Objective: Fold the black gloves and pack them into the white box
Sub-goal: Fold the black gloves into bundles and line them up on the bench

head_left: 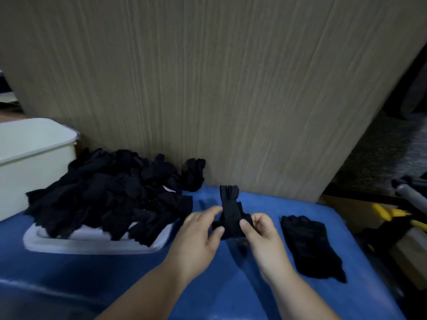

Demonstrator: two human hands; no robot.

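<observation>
Black glove (231, 215), thin and soft: I hold it with both hands. My right hand (263, 236) grips its lower part, with my thumb on the front and my fingers curled round the back. My left hand (198, 236) pinches its left edge between thumb and first finger. The black glove stands up, with its finger end pointing away from me and its lower part bunched.

The big white flat tray (92, 247) is my marker. The glove in my hands is just to the right of the tray, a little above the blue table top (254, 296) that the tray lies on. On the tray sits a big pile of black gloves (111, 195), all jumbled, and it hangs over the tray's edges. Behind the tray's right corner, one small black bundle (193, 174) leans by the tall wood-look board (208, 88). I cannot tell if it is folded.

To the left of the tray, and a bit behind it, is the white plastic box (30, 162). The pile touches its side. I cannot see what is in it.

Far to the right of the tray, past my hands, a flat black glove (309, 245) lies spread on the blue top. Further right, off the table, is a blurry yellow thing (388, 212).
</observation>
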